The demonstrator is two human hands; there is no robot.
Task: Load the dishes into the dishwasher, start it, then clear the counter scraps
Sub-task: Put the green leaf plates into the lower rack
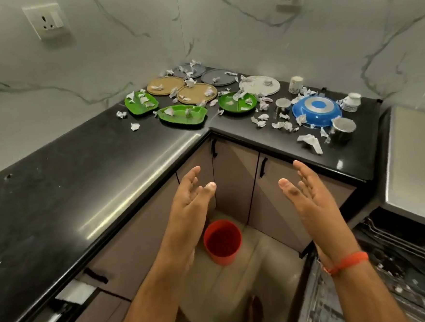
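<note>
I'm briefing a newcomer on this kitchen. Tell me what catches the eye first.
Two open bare hands, left hand and right hand, are raised palms inward above a round red plastic bin on the floor. Beyond them, the black stone counter corner is crowded with green, tan, grey and white plates, an upturned blue round bowl, and crumpled white paper scraps.

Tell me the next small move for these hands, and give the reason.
Probably reach the right hand forward to the steel cup at the counter's near edge. Both it and the left hand are open and hold nothing, no dish has left the counter, and the dishwasher rack stands open on the right, close to that cup.
</note>
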